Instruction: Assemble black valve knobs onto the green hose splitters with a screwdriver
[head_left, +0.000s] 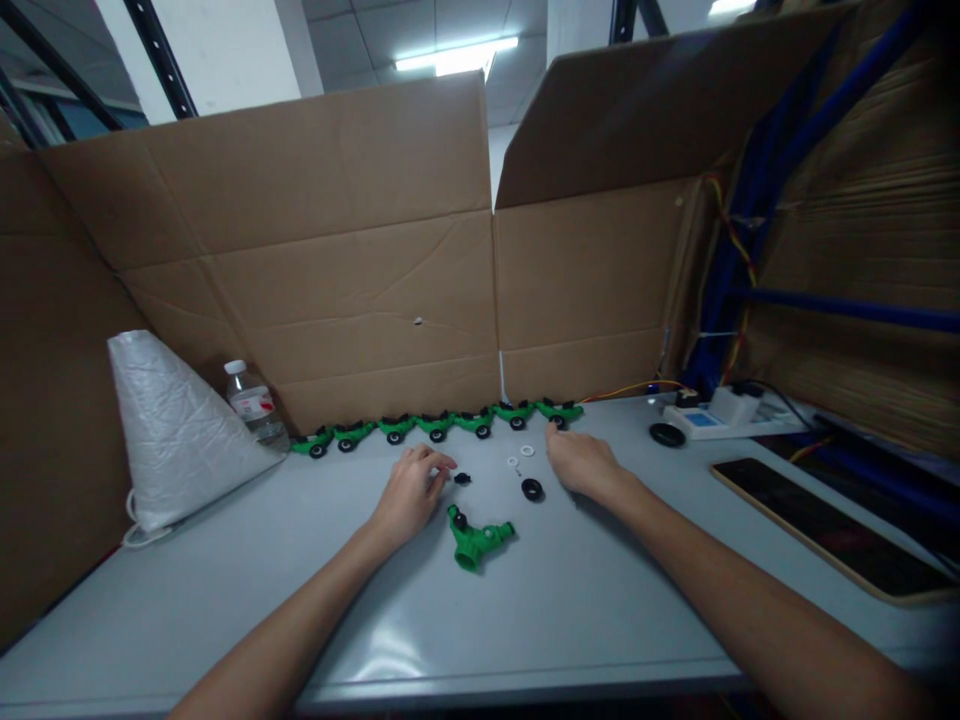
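Observation:
My left hand (411, 492) rests on the table with fingers loosely bent and thumb and forefinger apart. Just right of its fingertips lies a small black part (462, 479). Below it is a green plastic Y-shaped fitting (480, 540) with a black piece on one arm. My right hand (583, 462) is curled, its forefinger reaching to the black round part of the rightmost green fitting (559, 411) in a row along the back; its other fingers are hidden. Between my hands lie a black ring (532, 490), two white rings, one a washer (527, 451), and a tiny pin.
Several green fittings (437, 425) line the cardboard wall (375, 290). At left stand a white bag-like cone (180, 440) and a water bottle (255, 405). At right are a phone (832, 525), a power strip (739, 418) with cords, and a black round cap (667, 435).

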